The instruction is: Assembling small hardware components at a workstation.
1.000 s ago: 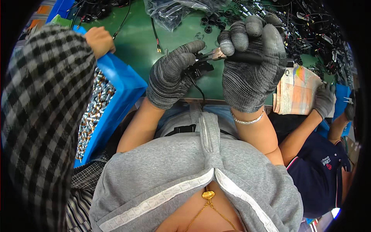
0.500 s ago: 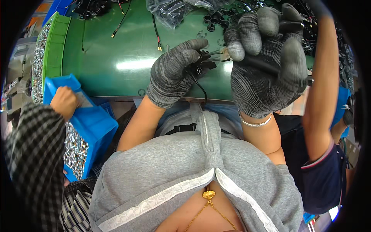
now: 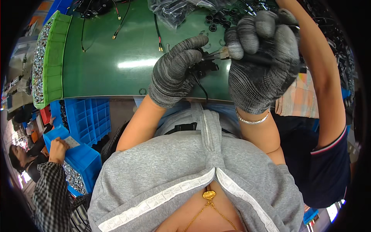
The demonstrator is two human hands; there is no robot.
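My left hand [image 3: 174, 71], in a grey knitted glove, is closed around a small black part [image 3: 208, 68] above the green worktop. A short black cable [image 3: 199, 86] hangs from that part toward the table's near edge. My right hand [image 3: 264, 63], gloved alike, is turned palm up with curled fingers around a dark handle [image 3: 259, 60], mostly hidden by them. A small beige piece [image 3: 223, 53] shows at its fingertips, with thin grey strands running from it to the black part. Whether this piece belongs to the handle I cannot tell.
Small black bushings [image 3: 213, 27], open rings [image 3: 203, 34] and a clear plastic bag [image 3: 170, 11] lie at the back. Loose leads [image 3: 157, 33] rest left of centre. A green bin [image 3: 54, 58] holds metal pieces. Co-workers' arms [image 3: 322, 69] reach in at right; another person grips a blue bin [image 3: 83, 154].
My right hand has curled further and shifted slightly left; my left hand barely moved. The left co-worker's blue bin moved down and away from the table. The right co-worker's arm swung left.
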